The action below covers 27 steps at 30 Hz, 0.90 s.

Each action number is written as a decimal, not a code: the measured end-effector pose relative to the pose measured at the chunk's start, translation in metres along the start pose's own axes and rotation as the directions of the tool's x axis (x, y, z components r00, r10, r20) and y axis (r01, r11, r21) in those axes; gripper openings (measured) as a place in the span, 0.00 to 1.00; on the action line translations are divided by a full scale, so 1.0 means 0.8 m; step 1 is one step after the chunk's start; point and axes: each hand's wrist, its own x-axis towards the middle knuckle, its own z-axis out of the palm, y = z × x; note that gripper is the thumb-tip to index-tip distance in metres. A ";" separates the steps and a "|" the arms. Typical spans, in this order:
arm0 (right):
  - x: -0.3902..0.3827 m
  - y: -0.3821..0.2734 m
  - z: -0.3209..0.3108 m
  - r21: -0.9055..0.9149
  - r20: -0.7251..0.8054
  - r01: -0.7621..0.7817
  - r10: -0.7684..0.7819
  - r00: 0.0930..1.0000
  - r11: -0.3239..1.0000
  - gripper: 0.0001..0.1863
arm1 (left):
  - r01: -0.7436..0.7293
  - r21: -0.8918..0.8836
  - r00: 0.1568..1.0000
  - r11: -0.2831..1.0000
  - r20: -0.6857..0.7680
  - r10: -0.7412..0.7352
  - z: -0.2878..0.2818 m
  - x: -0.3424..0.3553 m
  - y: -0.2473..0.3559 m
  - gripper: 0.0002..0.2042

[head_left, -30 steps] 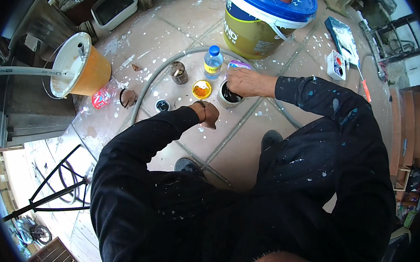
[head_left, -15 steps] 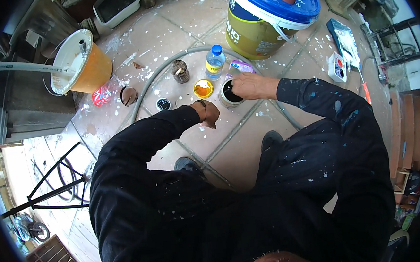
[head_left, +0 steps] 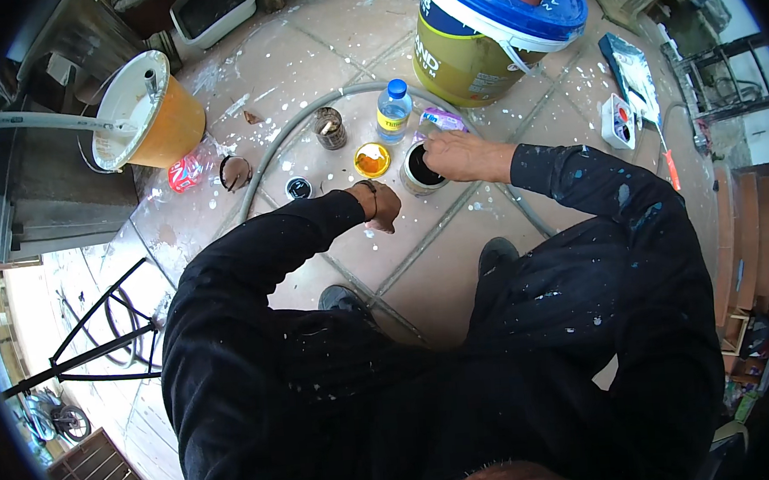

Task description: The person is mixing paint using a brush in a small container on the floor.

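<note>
My right hand (head_left: 461, 156) is over the rim of a small round tub (head_left: 420, 184) with dark contents. Its fingers are bent and pressed together at the opening; whatever they grip is hidden. My left hand (head_left: 385, 210), a dark band at its wrist, is curled closed just left of the tub, with nothing showing in it. Beyond it stands an open pot of yellow-orange paint (head_left: 372, 161). A small cup with dark contents (head_left: 299, 189) sits near my left forearm. Behind the tub is a clear bottle with a blue cap (head_left: 394, 114), beside a purple packet (head_left: 444, 120).
A grey hose (head_left: 285, 140) curves around the pots on the paint-spotted tile floor. A glass jar (head_left: 330, 130) stands inside its curve. A large blue-lidded bucket (head_left: 470, 56) is at the back, an orange bucket (head_left: 171, 121) at the left. To the right lies a paint tray (head_left: 629, 71).
My right hand has shifted very slightly at the tub's opening. My left hand stays nearly in place, still closed. The pots and bottle have not moved.
</note>
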 end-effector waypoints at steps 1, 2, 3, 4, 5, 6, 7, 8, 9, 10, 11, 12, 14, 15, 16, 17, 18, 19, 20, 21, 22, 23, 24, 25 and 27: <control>0.003 -0.005 -0.004 -0.006 0.140 -0.048 0.049 0.989 0.999 0.09 | 0.008 0.003 1.000 1.000 0.000 -0.008 0.001 0.001 -0.001 0.25; 0.007 -0.011 -0.008 -0.006 0.139 -0.047 0.048 0.989 0.999 0.09 | 0.010 0.003 1.000 1.000 0.000 -0.010 0.003 0.001 -0.001 0.25; 0.012 -0.020 -0.016 0.028 0.231 -0.099 0.090 0.969 0.995 0.08 | 0.005 -0.001 1.000 1.000 -0.005 -0.005 0.004 0.003 -0.001 0.25; 0.014 -0.024 -0.022 0.056 0.322 -0.153 0.127 0.938 0.987 0.08 | 0.001 -0.005 1.000 1.000 -0.009 -0.001 0.005 0.004 -0.002 0.25; 0.019 -0.021 -0.011 0.056 0.321 -0.151 0.126 0.939 0.987 0.08 | 0.003 -0.005 1.000 1.000 -0.009 -0.003 0.007 0.005 -0.003 0.25; 0.018 -0.008 0.013 0.128 0.060 -0.032 0.025 0.998 0.991 0.07 | -0.012 0.009 1.000 1.000 -0.002 0.012 0.000 0.010 0.000 0.25; 0.020 -0.004 0.018 0.163 -0.213 0.116 -0.080 0.974 0.980 0.07 | -0.017 0.012 1.000 1.000 0.008 0.017 0.000 0.010 0.001 0.25; 0.019 0.005 0.020 0.163 -0.213 0.115 -0.079 0.974 0.980 0.07 | -0.018 0.013 1.000 1.000 0.008 0.018 0.000 0.010 0.001 0.25; 0.019 0.012 0.013 0.059 -0.249 0.200 -0.180 0.952 0.978 0.07 | -0.014 0.016 1.000 1.000 0.006 0.014 0.001 0.009 0.000 0.25; 0.019 0.013 0.006 -0.048 -0.274 0.279 -0.281 0.919 0.959 0.07 | -0.011 0.020 1.000 1.000 0.005 0.010 0.003 0.008 -0.002 0.25; 0.014 0.014 0.007 -0.049 -0.275 0.281 -0.284 0.919 0.958 0.07 | -0.009 0.019 1.000 1.000 0.005 0.008 0.004 0.007 -0.002 0.25; 0.005 0.016 0.009 -0.104 -0.257 0.286 -0.303 0.918 0.953 0.06 | -0.001 -0.002 1.000 1.000 0.010 0.001 0.005 0.006 -0.002 0.25; 0.002 0.016 0.014 -0.160 -0.237 0.289 -0.320 0.917 0.944 0.06 | 0.006 -0.020 1.000 1.000 0.013 -0.006 0.003 0.005 -0.002 0.25; 0.011 0.004 0.004 -0.033 -0.005 0.121 -0.121 0.993 0.992 0.06 | 0.000 -0.008 1.000 1.000 0.000 0.000 0.000 0.001 0.000 0.25; 0.018 -0.002 0.001 0.045 0.248 -0.079 0.066 0.966 0.996 0.06 | -0.007 0.005 1.000 1.000 -0.015 0.007 0.000 -0.001 0.000 0.25; 0.021 -0.008 -0.002 0.046 0.249 -0.077 0.063 0.966 0.996 0.06 | -0.006 0.003 1.000 1.000 -0.014 0.006 0.001 -0.002 0.001 0.25; 0.022 -0.008 -0.001 0.142 0.113 -0.104 0.089 0.990 0.984 0.06 | -0.008 -0.003 1.000 1.000 -0.007 0.008 0.000 -0.002 0.001 0.25; 0.022 -0.007 0.000 0.240 -0.022 -0.116 0.125 0.992 0.964 0.06 | -0.009 -0.008 1.000 1.000 -0.001 0.009 -0.001 -0.001 0.000 0.25; 0.021 -0.002 -0.002 0.238 -0.023 -0.119 0.128 0.991 0.964 0.06 | -0.009 -0.005 1.000 1.000 -0.003 0.009 -0.002 0.000 0.001 0.25; 0.020 0.006 -0.002 0.125 -0.193 0.072 -0.047 0.980 0.990 0.08 | -0.010 -0.003 1.000 1.000 -0.006 0.010 -0.003 0.001 0.003 0.25; 0.017 0.013 -0.001 -0.019 -0.333 0.242 -0.235 0.913 0.970 0.09 | -0.010 -0.002 1.000 1.000 -0.009 0.010 -0.005 0.001 0.004 0.25; 0.009 0.016 0.002 -0.020 -0.333 0.240 -0.233 0.914 0.970 0.09 | -0.010 0.000 1.000 1.000 -0.010 0.010 -0.007 0.002 0.004 0.25; 0.001 0.010 -0.003 -0.009 -0.193 0.206 -0.204 0.960 0.978 0.09 | -0.008 0.002 1.000 1.000 0.006 0.008 -0.003 0.003 0.003 0.25; -0.003 0.003 -0.009 -0.003 -0.048 0.171 -0.171 0.984 0.985 0.08 | -0.006 0.004 1.000 1.000 0.022 0.006 0.000 0.003 0.001 0.25; 0.011 -0.015 -0.013 0.091 0.077 -0.003 -0.004 0.997 0.996 0.07 | 0.002 0.000 1.000 1.000 0.018 -0.002 0.005 0.003 -0.003 0.25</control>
